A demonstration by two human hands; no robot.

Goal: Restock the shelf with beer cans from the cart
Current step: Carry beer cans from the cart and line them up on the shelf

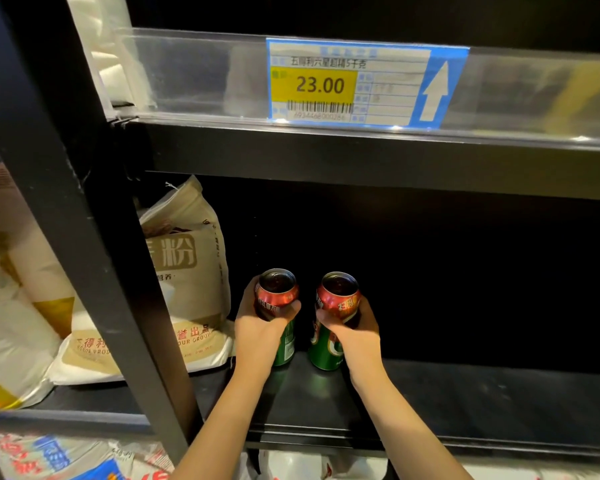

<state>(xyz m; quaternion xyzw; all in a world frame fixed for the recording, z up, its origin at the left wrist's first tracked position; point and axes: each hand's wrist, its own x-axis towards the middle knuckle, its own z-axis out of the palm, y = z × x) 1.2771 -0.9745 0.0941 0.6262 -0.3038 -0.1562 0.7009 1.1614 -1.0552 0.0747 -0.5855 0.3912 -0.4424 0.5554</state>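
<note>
Your left grip (260,327) curls round one beer can (278,299), your right grip (355,329) round another beer can (333,320). Both cans stand upright, seemingly resting on the black shelf (465,403), with a flour bag (191,271) just left of your left grip.

Dark shelf (482,403) lies open to the right of two upright cans (329,327). A flour bag (187,271) and black post (94,258) block the left.

shelf (465,393): two cans upright, side by side | left can (278,306) in left hand (257,327), just right of flour bag (187,271) | right can (333,317) in right hand (357,334) | price tag (347,83) on upper shelf edge, above cans | post (94,237) left of bag, in front
</note>
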